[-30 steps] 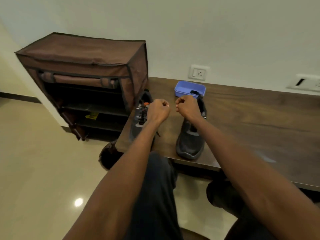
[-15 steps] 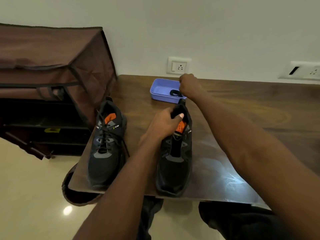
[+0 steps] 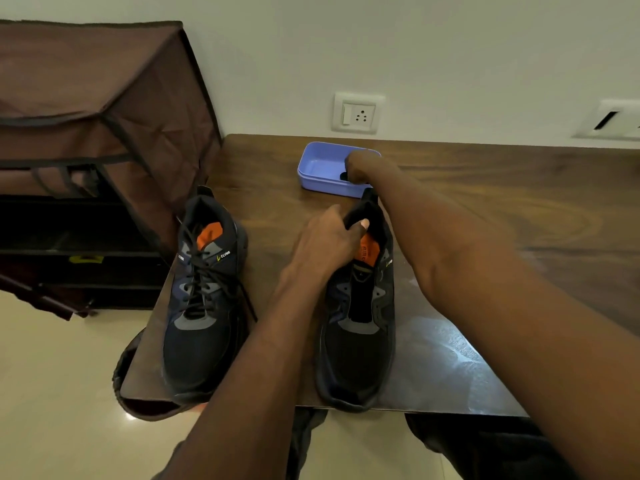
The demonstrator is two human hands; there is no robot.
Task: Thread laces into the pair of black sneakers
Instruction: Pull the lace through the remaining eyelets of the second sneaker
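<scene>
Wooden bench (image 3: 485, 216): laced sneaker (image 3: 204, 289) at 9 o'clock done; unlaced sneaker (image 3: 360, 323) remains, left hand (image 3: 329, 242) gripping its tongue, right hand (image 3: 360, 166) pinching lace (image 3: 344, 175) in tray (image 3: 318, 168).

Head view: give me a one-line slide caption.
Left hand holds the unlaced sneaker's tongue while the right hand reaches into the blue tray; laced sneaker beside.

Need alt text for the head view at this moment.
The left hand grips the tongue of the unlaced black sneaker while the right hand reaches into a blue plastic tray. A laced black sneaker stands beside it on the brown wooden table.
</scene>
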